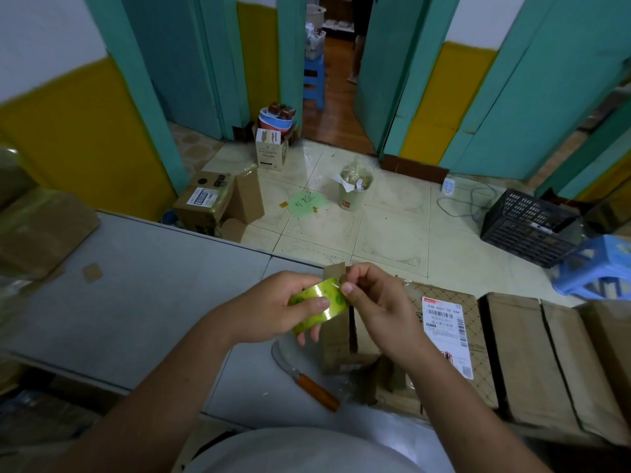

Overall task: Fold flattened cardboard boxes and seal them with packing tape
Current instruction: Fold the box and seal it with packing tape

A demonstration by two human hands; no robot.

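My left hand grips a yellow-green roll of packing tape above the grey table. My right hand pinches the tape's free end at the roll's upper right edge, thumb and fingertips together. Just behind and under both hands stands a small folded cardboard box, one flap sticking up behind my fingers. To its right lies a flattened patterned box with a white shipping label.
A knife with an orange-brown handle lies on the grey table below my hands. Stacked brown boxes fill the right side. Flattened cardboard sits far left. On the floor: boxes, a bucket, a black crate, a blue stool.
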